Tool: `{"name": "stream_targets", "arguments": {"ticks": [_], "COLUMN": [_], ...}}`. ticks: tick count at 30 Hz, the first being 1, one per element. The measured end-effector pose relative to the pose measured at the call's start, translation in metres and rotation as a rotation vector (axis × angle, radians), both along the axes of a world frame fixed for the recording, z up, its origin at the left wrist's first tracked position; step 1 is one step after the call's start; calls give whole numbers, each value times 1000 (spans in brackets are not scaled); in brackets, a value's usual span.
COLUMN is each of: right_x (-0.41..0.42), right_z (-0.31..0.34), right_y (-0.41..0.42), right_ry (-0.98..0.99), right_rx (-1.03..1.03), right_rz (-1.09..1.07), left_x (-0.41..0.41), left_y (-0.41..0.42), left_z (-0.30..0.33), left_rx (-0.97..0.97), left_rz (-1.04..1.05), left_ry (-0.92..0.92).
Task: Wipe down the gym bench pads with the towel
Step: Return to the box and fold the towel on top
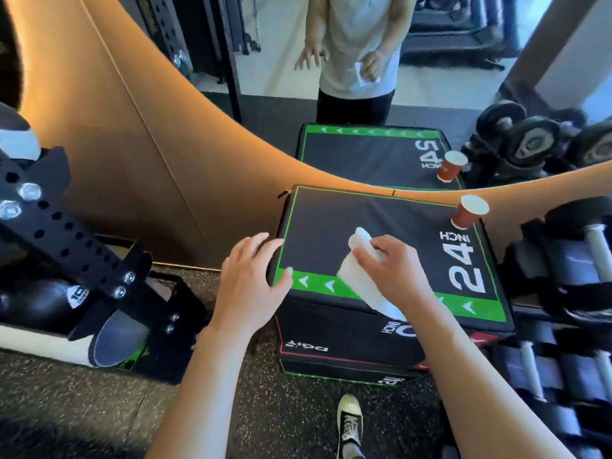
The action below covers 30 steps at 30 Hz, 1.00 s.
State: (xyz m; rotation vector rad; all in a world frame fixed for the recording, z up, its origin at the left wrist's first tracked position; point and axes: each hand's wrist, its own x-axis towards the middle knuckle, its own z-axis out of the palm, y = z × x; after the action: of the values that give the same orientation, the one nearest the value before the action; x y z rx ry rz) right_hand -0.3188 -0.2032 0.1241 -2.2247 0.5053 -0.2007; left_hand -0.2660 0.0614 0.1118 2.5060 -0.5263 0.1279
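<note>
A black padded box (331, 226) with green edging and a white "24 INCH" mark stands in front of me against a mirror. My right hand (394, 266) grips a folded white towel (361, 273) and holds it on the box's top near the front green strip. Part of the towel hangs past the front edge. My left hand (251, 276) rests with spread fingers on the box's front left corner, holding nothing.
A red paper cup (468, 212) stands on the box's far right corner. Dumbbells on a rack (563, 266) crowd the right side. A black perforated rack upright (66, 240) and a kettlebell (43, 303) sit at left. The mirror (331, 77) reflects me.
</note>
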Motion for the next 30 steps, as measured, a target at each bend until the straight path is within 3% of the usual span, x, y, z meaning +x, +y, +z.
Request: {"name": "stream_targets", "arguments": {"ticks": [15, 24, 30], "right_x": [85, 116, 100], "right_z": [-60, -129, -160], "right_y": [-154, -139, -141], "right_ry": [73, 221, 362], "right_rx": [-45, -36, -58], "right_rz": [-38, 114, 164], "left_x": [104, 114, 114], "left_y": [-159, -177, -185], "left_z": [-38, -89, -124], "left_rx": [189, 419, 424], "left_rz": [-114, -246, -350], "left_ry": [-25, 106, 184]}}
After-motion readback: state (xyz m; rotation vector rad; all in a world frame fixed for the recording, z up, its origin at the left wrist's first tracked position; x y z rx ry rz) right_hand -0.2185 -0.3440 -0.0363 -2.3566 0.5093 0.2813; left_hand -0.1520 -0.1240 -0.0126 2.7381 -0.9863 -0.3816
